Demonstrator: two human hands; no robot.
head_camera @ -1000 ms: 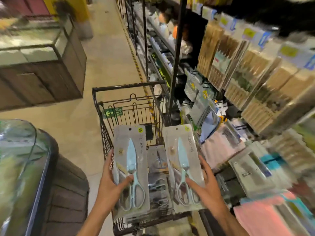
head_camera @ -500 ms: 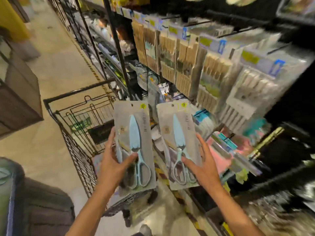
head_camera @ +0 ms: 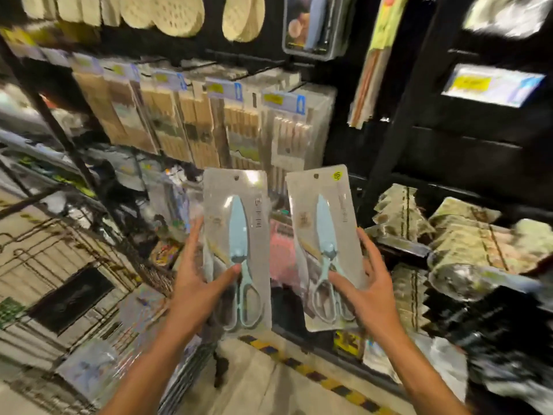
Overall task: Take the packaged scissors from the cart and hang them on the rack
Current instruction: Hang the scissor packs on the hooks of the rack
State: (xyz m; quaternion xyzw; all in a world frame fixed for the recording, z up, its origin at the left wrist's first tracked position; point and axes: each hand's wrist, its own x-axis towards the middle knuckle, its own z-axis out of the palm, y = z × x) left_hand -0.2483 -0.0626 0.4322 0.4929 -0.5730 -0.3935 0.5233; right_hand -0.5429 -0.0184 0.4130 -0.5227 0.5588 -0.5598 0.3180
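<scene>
Pale-blue scissors sit sealed in two clear packs, both held upright in front of the rack (head_camera: 386, 151), clear of the cart (head_camera: 68, 265) at lower left. The left pack (head_camera: 239, 235) and the right pack (head_camera: 324, 235) stand side by side, apart, each with a small hang hole at its top edge.

Risks, as judged: each pack is held low, near the handles, so the tall top may wobble and miss a peg. No free peg is visible (the view is blurred), and the pegs above carry full rows of bamboo packs (head_camera: 209, 127). With both hands occupied, neither can steady a peg or guide a hole. The glossy film may also slip under a light grip.

Left hand (head_camera: 197, 283): grasping the left pack, thumb across the front at the pivot, fingers behind the left edge. Right hand (head_camera: 368, 289): grasping the right pack, thumb on the front near the handles, fingers spread along the right edge.
</scene>
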